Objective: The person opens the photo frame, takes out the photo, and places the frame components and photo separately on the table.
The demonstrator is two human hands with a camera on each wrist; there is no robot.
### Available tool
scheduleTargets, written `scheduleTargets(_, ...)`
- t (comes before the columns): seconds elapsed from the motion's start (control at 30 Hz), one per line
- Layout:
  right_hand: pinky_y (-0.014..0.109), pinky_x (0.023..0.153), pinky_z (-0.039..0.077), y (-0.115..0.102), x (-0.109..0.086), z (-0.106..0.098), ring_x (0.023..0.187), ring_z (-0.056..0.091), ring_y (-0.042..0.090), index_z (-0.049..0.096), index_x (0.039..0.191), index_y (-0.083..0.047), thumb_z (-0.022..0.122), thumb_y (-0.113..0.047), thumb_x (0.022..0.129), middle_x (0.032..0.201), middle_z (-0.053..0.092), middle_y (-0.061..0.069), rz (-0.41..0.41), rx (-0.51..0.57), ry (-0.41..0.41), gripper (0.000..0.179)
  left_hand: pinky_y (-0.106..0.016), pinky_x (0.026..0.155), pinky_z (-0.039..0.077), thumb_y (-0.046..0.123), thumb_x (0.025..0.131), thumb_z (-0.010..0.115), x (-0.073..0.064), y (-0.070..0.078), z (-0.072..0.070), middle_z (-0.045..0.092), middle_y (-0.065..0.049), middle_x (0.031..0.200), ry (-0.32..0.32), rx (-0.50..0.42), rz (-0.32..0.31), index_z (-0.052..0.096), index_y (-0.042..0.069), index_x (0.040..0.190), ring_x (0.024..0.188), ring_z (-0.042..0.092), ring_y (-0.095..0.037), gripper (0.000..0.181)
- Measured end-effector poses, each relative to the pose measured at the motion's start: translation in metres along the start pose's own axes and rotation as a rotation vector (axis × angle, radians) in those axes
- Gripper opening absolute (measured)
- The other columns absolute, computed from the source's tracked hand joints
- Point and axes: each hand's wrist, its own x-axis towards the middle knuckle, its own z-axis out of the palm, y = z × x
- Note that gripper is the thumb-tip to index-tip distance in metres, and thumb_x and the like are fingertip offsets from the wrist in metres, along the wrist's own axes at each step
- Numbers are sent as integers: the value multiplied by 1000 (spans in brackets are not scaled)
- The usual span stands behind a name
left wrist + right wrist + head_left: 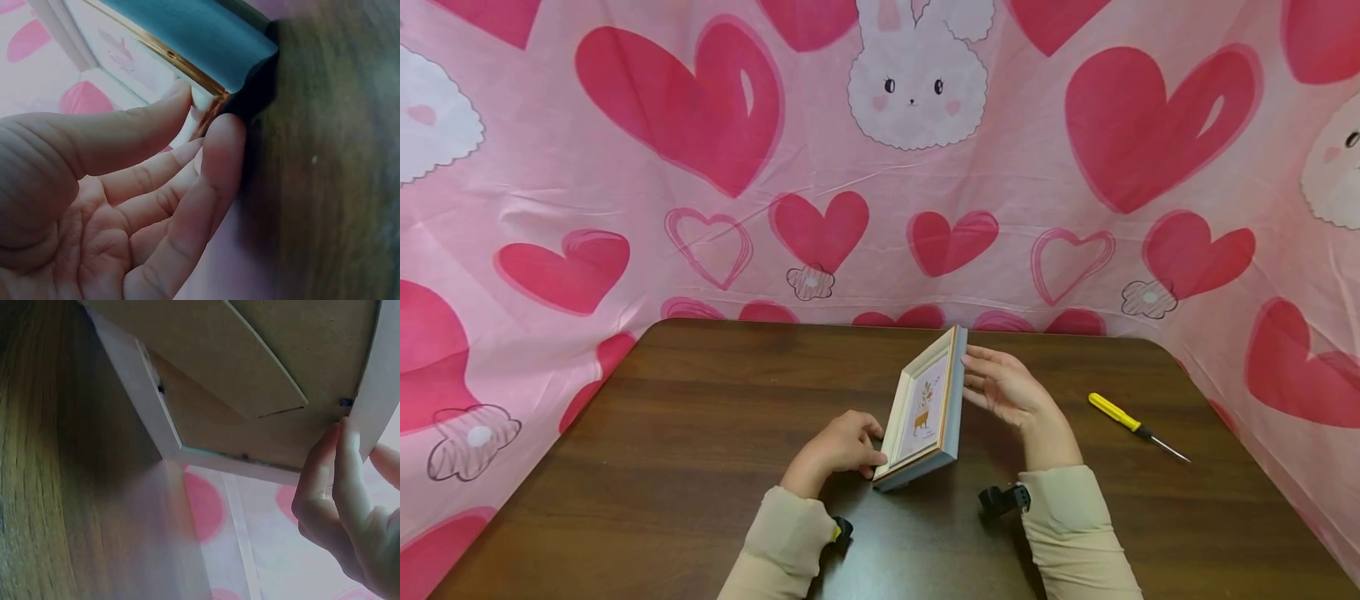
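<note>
A picture frame (904, 417), pale with a gold inner line and blue-grey outer sides, stands tilted above the dark wooden table. Its picture (925, 404) shows flowers in an orange pot. My left hand (842, 446) pinches the lower left corner; in the left wrist view the thumb (144, 128) lies over the front. At the upper right side, my right hand (1006, 390) grips the edge, with fingers (325, 465) against the back. The right wrist view shows the brown backboard (219, 419), a support leg (250, 375) and small dark tabs (345, 402).
A screwdriver (1116, 412) with a yellow handle lies on the table (715, 400) to the right of my right hand. Behind the table hangs a pink cloth (865, 175) printed with hearts and rabbits.
</note>
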Motion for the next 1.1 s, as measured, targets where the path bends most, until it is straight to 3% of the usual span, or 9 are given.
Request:
scheduleTargets(0.47,21,79,55,-4,-1,11,86,66,6,38,136,-8,44,-8,105,94,67,-6,-39,19,53,32,-24,62,46,5,81,79,4,3,12,64,-6,61,-8,41,106,65,-4,104,50,62,-13,29)
scheduleTargets(0.63,21,80,55,-5,-2,14,86,67,6,37,138,-9,44,-7,105,93,68,-7,-43,17,69,34,-26,62,49,9,88,73,0,8,7,66,-9,68,-6,35,149,65,-3,104,54,64,-18,22)
scheduleTargets(0.77,21,82,54,-5,-2,17,86,66,5,28,147,-5,44,-7,104,94,67,-8,-44,-8,84,45,-28,59,49,16,97,63,-8,19,-5,66,-10,73,118,25,231,67,1,106,62,65,-21,18)
scheduleTargets(0.93,20,83,53,-5,0,20,88,64,4,17,154,-2,44,-7,104,95,65,-10,-50,-49,86,58,-28,64,52,22,99,62,-20,42,-13,68,-15,79,308,-100,320,69,4,103,70,68,-26,20)
scheduleTargets(1.1,20,80,53,-4,2,23,85,64,4,17,154,-2,45,-5,103,94,65,-9,-60,-43,90,58,-26,65,51,33,96,66,-28,62,-5,70,-4,80,361,-149,364,71,9,97,70,65,-14,24)
